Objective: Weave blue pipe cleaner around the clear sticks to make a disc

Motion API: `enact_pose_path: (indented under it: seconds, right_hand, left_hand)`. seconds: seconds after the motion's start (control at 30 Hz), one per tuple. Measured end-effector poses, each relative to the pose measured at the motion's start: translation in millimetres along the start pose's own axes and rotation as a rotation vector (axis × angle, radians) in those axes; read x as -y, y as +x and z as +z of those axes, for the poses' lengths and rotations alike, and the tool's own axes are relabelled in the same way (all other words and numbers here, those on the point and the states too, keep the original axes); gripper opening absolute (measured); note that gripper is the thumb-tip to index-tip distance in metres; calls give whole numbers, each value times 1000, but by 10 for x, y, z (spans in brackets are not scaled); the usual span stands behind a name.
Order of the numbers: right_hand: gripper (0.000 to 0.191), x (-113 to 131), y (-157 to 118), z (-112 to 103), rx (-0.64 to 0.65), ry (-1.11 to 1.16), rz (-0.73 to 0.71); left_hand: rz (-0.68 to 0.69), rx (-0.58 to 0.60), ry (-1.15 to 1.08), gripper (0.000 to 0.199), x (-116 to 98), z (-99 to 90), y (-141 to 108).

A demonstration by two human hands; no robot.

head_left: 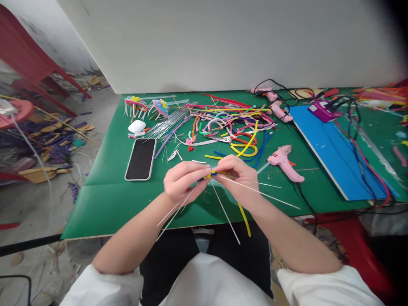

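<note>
Close together over the table's near part, my left hand (184, 182) and my right hand (241, 178) both pinch a small yellow and blue pipe-cleaner piece (213, 173). Several thin white sticks (227, 216) fan out from it towards me and to both sides. A yellow pipe cleaner (245, 220) hangs down below my right hand. My fingers cover much of the piece. Just beyond my hands lie scissors (242, 139) with orange and yellow handles, and blue pipe cleaners (262, 151).
On the green table (105, 199) are a phone (139, 159), a white case (137, 126), clear sticks (172, 121), a pile of coloured pipe cleaners (229, 119) and two finished-looking colourful pieces (160, 108). A pink glue gun (285, 163) and blue board (328, 153) with cables lie right.
</note>
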State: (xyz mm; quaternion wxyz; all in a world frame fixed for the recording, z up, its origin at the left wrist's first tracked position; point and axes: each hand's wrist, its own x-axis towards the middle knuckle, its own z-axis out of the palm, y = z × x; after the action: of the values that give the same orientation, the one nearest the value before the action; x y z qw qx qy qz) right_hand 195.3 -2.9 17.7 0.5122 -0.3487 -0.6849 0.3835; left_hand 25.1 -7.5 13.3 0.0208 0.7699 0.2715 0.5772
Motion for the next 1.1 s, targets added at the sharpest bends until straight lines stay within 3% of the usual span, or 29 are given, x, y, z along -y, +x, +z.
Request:
enact_pose_path:
  seconds: [0.13,0.23,0.33,0.53,0.67,0.83,0.93,1.0,1.1]
  right_hand:
    - [7,-11,21,43,4,41,85]
    - [14,-20,51,0,82,55,218]
    - [22,-17,110,-151,187,8,327]
    - [13,148,319,-579,388,-350,369]
    - [17,267,422,-696,572,-518,310]
    - [18,343,520,-718,753,-647,235]
    - [18,406,583,-700,858,-795,170]
    - [16,464,590,-644,883,-995,53]
    - [17,541,498,-488,797,-1314,-234]
  left_hand:
    - [-85,-22,-89,31,6,29,-28]
    - [-197,-14,-109,29,29,35,-65]
    - [-329,8,-102,22,60,40,-90]
    - [-506,92,-113,8,50,74,-51]
    - [-603,136,-108,7,35,97,-49]
    - [-732,107,-107,9,83,123,-99]
    - [-789,154,-82,11,102,131,-106]
    - [-824,174,-52,13,107,133,-102]
    - [-870,161,-28,14,121,134,-98]
